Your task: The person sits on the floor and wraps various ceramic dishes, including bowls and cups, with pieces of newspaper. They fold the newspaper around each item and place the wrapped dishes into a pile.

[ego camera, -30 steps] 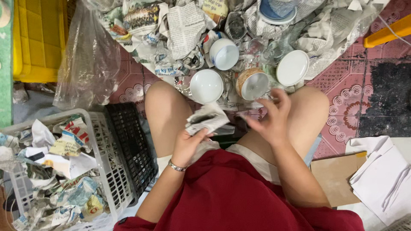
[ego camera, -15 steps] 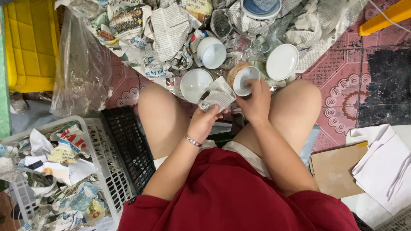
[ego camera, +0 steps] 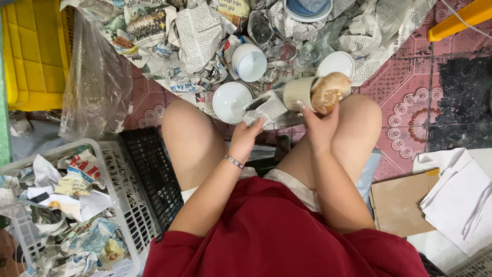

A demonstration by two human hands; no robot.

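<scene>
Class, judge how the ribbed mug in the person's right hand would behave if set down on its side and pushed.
The ribbed mug looks ceramic, so probably rigid and breakable. Its round body suggests it might roll. The right hand alone holds it, so it seems fairly light.

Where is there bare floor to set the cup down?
Bare patterned tile lies right of the right knee, between newspaper pile and cardboard sheet. Ahead of the knees it is crowded with bowls.

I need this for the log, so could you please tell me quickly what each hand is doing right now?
Left hand: closed on a crumpled newspaper sheet.
Right hand: closed on a beige cup.
</scene>
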